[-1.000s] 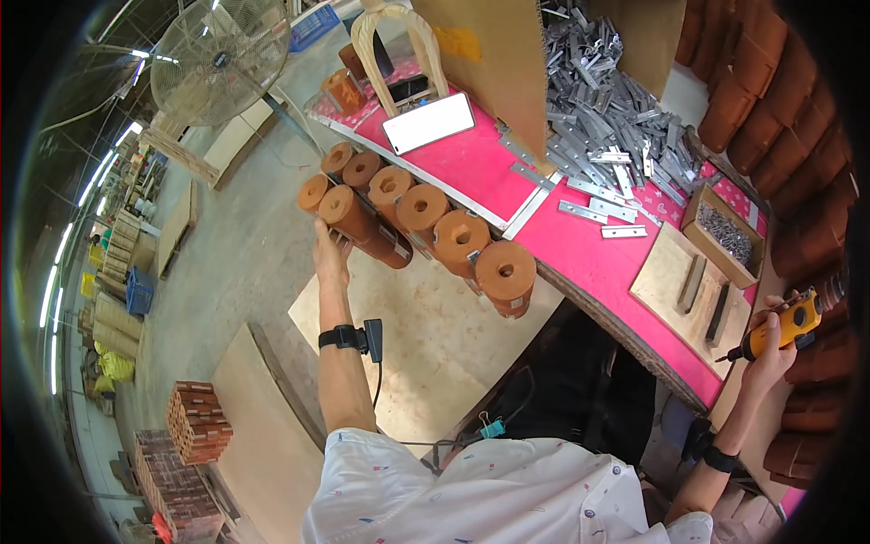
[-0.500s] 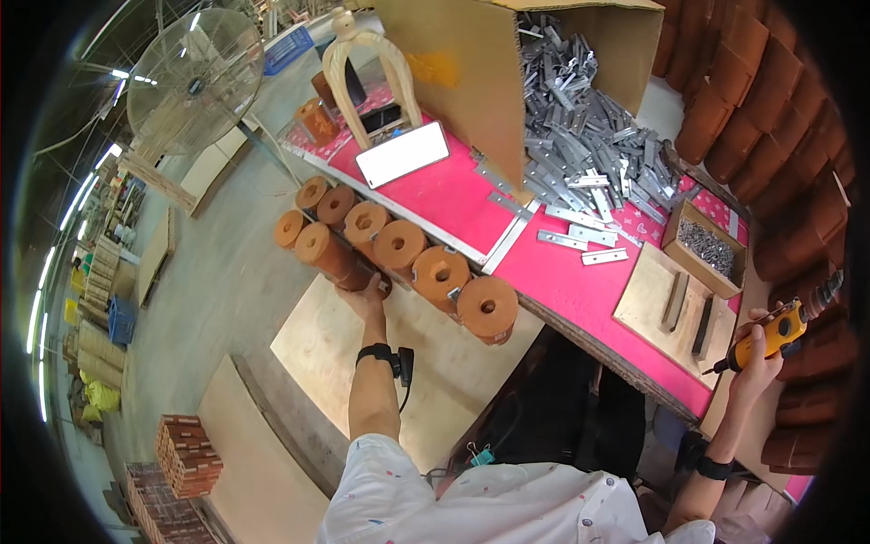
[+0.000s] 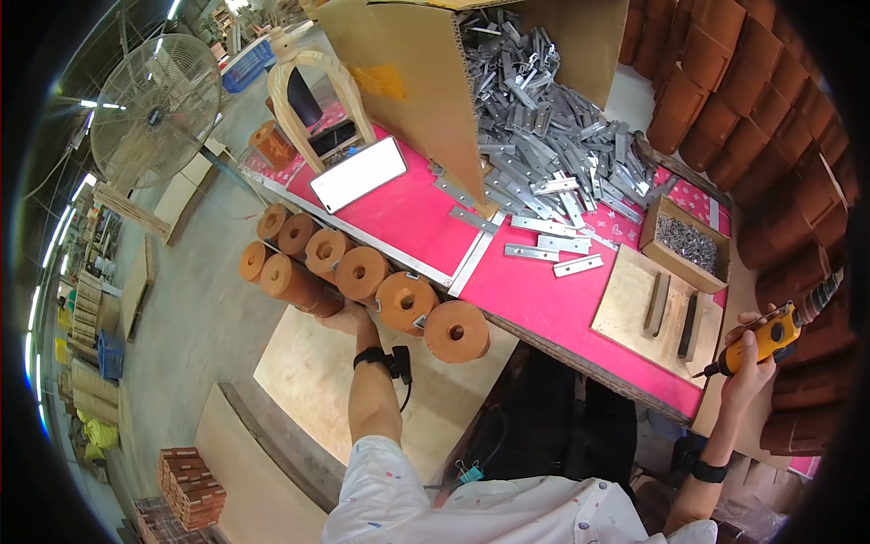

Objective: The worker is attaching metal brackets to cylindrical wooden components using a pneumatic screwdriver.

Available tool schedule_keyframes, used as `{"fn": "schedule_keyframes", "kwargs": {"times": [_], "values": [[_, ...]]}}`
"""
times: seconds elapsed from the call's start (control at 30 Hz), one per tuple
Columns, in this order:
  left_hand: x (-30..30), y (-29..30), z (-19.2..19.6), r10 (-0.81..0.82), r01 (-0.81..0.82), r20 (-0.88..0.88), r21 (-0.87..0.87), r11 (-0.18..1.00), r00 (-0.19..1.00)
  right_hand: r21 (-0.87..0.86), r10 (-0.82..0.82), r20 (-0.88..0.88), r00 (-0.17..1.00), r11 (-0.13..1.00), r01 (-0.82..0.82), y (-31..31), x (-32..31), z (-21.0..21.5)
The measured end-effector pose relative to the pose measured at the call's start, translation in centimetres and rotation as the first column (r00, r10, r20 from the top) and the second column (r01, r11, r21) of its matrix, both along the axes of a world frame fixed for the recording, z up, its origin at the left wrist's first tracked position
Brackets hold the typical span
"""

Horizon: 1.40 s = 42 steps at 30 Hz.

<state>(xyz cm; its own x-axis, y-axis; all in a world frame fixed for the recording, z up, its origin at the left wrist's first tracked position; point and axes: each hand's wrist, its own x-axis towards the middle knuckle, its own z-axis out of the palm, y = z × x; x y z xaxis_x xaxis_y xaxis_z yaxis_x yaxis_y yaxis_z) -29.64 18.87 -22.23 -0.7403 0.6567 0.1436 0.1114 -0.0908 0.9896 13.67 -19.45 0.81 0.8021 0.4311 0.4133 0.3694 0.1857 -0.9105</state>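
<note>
Shifted under the orange wooden cylinders (image 3: 362,272), left hand (image 3: 347,317) cups one; right hand (image 3: 748,358) fingers grip yellow screwdriver (image 3: 770,340)

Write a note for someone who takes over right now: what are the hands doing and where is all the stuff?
Left hand: reaching under the row of orange-brown wooden cylinders at the table's near edge, touching one.
Right hand: grip shut on a yellow power screwdriver, off the table's right end.
On the pink table: metal brackets spilling from a cardboard box, box of screws, plywood board.
Done or left: cannot tell; no cylinder is on the board.
</note>
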Motion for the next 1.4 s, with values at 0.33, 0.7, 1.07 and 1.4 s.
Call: {"fn": "schedule_keyframes", "kwargs": {"times": [0.33,0.7,1.07,1.4], "values": [[2.1,-3.0,5.8,0.073,-0.081,-0.098,-0.076,0.994,0.993,-0.008,0.018,0.016,1.000,1.000,-0.018,-0.2,0.2,0.1],[2.5,-5.9,12.5,0.147,-0.170,-0.196,-0.103,0.980,0.970,-0.005,0.002,-0.005,1.000,1.000,-0.002,0.3,-0.7,0.2],[-17.2,-13.9,9.2,-0.467,0.456,-0.173,-0.101,0.884,0.867,-0.078,0.014,-0.077,0.997,0.997,-0.020,1.8,-1.9,1.6],[9.2,-15.9,25.8,-0.806,0.851,-0.349,-0.041,0.523,0.478,-0.017,0.035,0.146,0.989,0.999,-0.033,0.1,-1.3,3.4]]}}
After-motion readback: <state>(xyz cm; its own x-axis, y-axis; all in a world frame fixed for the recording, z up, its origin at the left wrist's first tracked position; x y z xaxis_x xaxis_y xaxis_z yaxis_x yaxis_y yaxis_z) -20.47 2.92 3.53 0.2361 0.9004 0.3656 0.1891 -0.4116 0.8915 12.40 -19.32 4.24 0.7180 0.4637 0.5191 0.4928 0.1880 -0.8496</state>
